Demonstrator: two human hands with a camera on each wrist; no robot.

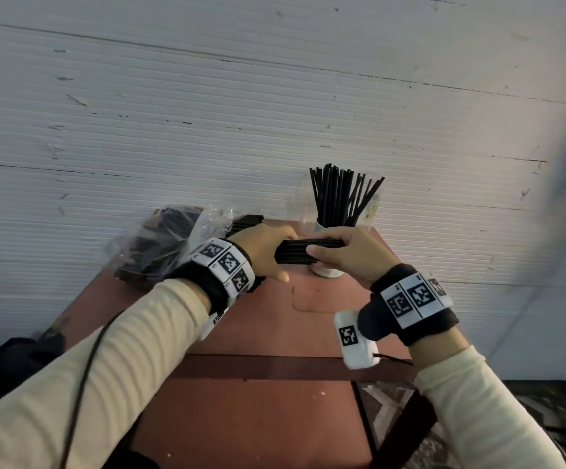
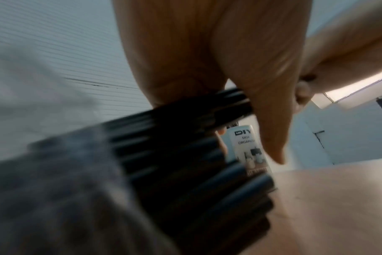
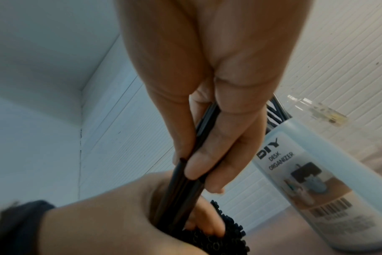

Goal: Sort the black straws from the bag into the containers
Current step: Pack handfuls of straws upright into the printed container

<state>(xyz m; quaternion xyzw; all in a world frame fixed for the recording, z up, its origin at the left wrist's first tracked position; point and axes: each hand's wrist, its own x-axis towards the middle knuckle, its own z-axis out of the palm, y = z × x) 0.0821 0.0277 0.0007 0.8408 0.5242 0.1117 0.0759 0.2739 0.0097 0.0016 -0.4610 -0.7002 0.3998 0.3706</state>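
Observation:
A bundle of black straws (image 1: 303,253) lies level between my two hands above the red table (image 1: 264,319). My left hand (image 1: 268,253) grips its left end, my right hand (image 1: 339,253) curls round its right end. The right wrist view shows my right fingers (image 3: 209,160) pinching a few straws (image 3: 181,186) that run down into the left fist. A white "DIY desk organizer" container (image 1: 325,228) behind the hands is full of upright black straws (image 1: 342,196). A clear plastic bag (image 1: 166,242) with more black straws lies at the table's back left.
A clear container (image 3: 316,110) stands beside the white one, close to the ribbed white wall (image 1: 274,96). Dark objects (image 1: 14,363) lie on the floor to the table's left. A patterned floor (image 1: 393,411) shows below the table's right edge.

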